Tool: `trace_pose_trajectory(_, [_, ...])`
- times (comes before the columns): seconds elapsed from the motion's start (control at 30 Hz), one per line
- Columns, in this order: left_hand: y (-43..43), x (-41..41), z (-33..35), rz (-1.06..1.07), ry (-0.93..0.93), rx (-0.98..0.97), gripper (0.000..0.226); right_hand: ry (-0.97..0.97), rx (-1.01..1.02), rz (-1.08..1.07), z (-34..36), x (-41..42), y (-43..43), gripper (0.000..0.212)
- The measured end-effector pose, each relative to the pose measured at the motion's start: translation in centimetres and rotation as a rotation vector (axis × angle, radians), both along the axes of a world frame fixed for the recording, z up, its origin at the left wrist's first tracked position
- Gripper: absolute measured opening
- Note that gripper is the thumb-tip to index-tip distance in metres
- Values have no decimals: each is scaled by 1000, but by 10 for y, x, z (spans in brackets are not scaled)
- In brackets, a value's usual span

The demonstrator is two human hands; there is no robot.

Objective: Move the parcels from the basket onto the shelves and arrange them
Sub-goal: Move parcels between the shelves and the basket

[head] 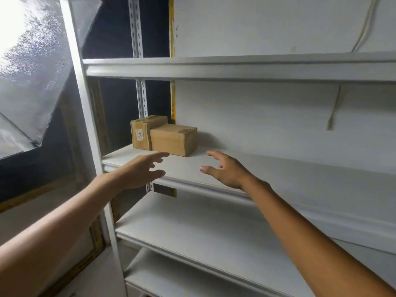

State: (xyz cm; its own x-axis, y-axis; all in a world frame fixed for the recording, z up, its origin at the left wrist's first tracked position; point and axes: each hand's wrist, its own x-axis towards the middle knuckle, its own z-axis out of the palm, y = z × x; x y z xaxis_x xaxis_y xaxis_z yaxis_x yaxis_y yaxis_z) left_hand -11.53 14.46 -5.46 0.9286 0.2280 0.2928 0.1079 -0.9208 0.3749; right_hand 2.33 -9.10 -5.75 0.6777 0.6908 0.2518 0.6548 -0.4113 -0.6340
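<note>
On the white shelf point(267, 168), two brown parcels point(173, 139) sat just beyond our left hand point(139, 172), our right hand point(229, 172) farther off, all fingers point(159, 155) spread and empty.

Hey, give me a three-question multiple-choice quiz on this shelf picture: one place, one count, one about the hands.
1. Where is the labelled parcel? A) left of the plain parcel B) on top of it C) one shelf below it
2. How many parcels are on the shelving? A) one B) two C) four
3. The left hand and right hand are: A) both gripping parcels B) both open, empty C) one gripping a parcel
Answers: 1 A, side by side on one shelf; 2 B, only those two show; 3 B, fingers spread, holding nothing.
</note>
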Motion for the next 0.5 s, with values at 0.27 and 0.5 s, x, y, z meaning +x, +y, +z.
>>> trace_pose_trajectory(0.27, [59,63,-2,53,4,9,59,22,7,50,-10,86,71,71])
trace_pose_trajectory(0.5, [103,111,14,78,-19,72,59,46,119,87,9,163,127,67])
